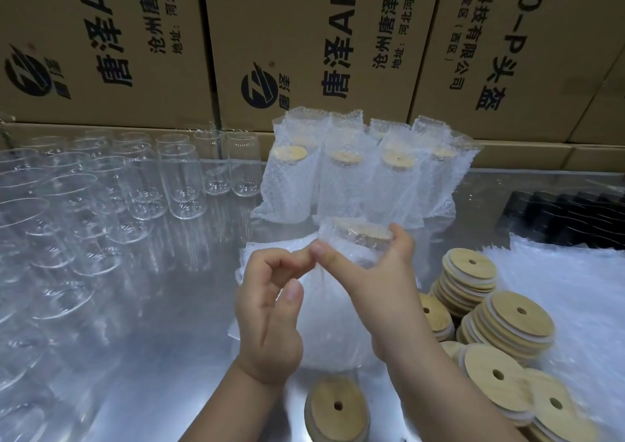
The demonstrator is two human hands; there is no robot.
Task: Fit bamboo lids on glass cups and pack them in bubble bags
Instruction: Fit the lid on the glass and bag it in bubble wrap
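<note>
Nearest you, a lidded cup [338,408] is standing at the bottom centre, probably waiting its turn. Just above it, your right hand [382,272] is wrapping thumb and fingers round a second cup [360,233] through the bubble bag [324,323], steadying it mid-frame as it sits inside. Your left hand [270,306] is curling its fingers at the bag's mouth; whether they are pinching the film is unclear. Loose bamboo lids [517,320] are lying stacked at lower right, likely for easy reach. Bagged cups [338,177] are standing behind, and bare glasses [101,205] are crowding the surface [169,340] at left.
</note>
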